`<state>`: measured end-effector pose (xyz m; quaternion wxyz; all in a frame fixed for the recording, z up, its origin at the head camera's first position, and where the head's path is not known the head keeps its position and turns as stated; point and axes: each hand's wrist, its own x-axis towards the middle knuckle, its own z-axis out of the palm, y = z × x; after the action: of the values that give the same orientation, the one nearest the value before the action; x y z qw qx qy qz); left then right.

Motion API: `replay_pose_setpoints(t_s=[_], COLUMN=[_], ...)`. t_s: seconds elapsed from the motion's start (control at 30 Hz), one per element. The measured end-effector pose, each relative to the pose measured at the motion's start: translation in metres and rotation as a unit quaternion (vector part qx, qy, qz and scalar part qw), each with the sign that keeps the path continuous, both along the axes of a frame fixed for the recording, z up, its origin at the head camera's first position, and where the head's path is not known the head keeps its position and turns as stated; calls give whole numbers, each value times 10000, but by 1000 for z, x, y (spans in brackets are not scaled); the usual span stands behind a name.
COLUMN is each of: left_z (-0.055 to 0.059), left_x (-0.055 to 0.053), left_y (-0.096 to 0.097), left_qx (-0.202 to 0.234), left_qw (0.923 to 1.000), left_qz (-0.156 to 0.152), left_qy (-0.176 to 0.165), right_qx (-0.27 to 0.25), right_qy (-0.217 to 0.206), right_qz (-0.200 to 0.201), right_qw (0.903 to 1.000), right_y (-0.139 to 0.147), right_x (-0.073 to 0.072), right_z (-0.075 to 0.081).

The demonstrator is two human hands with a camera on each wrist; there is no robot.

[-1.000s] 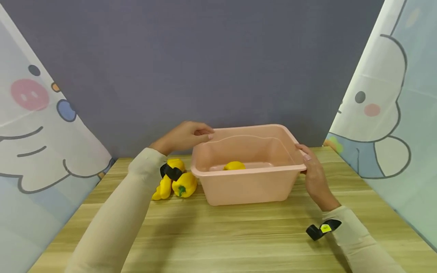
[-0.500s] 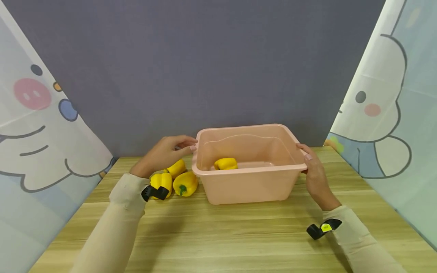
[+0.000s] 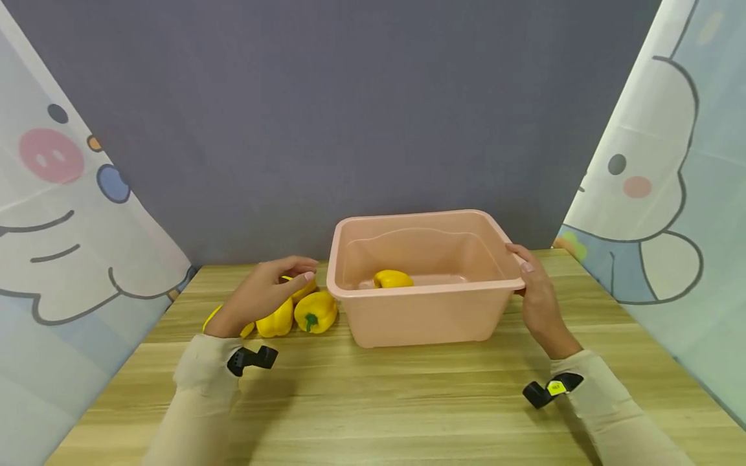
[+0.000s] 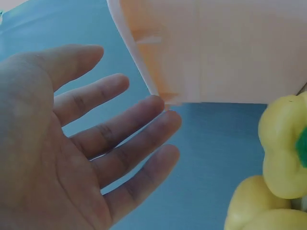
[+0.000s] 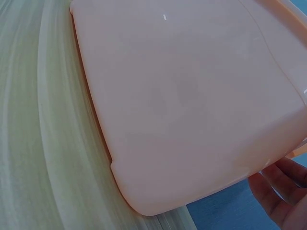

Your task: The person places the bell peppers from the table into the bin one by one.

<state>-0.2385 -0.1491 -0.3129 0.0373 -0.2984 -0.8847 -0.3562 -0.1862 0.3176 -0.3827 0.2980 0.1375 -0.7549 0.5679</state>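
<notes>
A pink plastic tub (image 3: 425, 317) stands on the table with one yellow bell pepper (image 3: 393, 279) lying inside. My right hand (image 3: 539, 307) grips the tub's right rim, fingers beneath and thumb on top; its fingers (image 5: 268, 189) show under the rim in the right wrist view. To the left of the tub, my left hand (image 3: 265, 292) is held over several more yellow bell peppers (image 3: 315, 312), holding nothing. Its fingers (image 4: 120, 134) are spread and nearly straight in the left wrist view. Hand and wrist partly hide some of the peppers.
The wood-grain table (image 3: 373, 408) stretches in front of the tub. Behind it rises a dark grey-blue backdrop (image 3: 361, 116). Cartoon-printed curtains (image 3: 653, 162) flank both sides.
My left hand has drawn back from above the tub's left rim, leftward and down to the peppers. The pepper inside the tub has shifted about. My right hand stays on the rim.
</notes>
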Motion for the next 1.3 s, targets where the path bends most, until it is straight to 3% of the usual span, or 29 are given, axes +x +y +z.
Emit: replay_pose_setpoints(t_s=[0.17, 0.4, 0.5, 0.7, 0.87, 1.2, 1.3], left_z=[-11, -20, -25, -30, -35, -50, -53], left_x=[2, 5, 5, 0, -4, -10, -11], left_y=[-8, -12, -14, -13, -8, 14, 19], left_qx=[125, 107, -88, -991, -1474, -1585, -1587], left_qw=[9998, 9998, 9993, 9886, 9815, 9741, 9734], left_qz=[55, 84, 340, 1087, 1058, 1009, 1040], left_qy=[-164, -134, -103, 323, 607, 1256, 1282], right_qx=[-100, 75, 93, -10, 93, -82, -68], right_qy=[-22, -115, -90, 7, 1, -63, -13], right_qz=[67, 1, 42, 214, 72, 201, 207], right_qw=[9999, 9999, 9999, 9998, 9999, 9997, 9998], right_y=[-1, 0, 0, 1, 2, 2, 3], right_x=[-1, 1, 1, 0, -1, 1, 0], right_z=[-1, -2, -3, -2, 0, -3, -3])
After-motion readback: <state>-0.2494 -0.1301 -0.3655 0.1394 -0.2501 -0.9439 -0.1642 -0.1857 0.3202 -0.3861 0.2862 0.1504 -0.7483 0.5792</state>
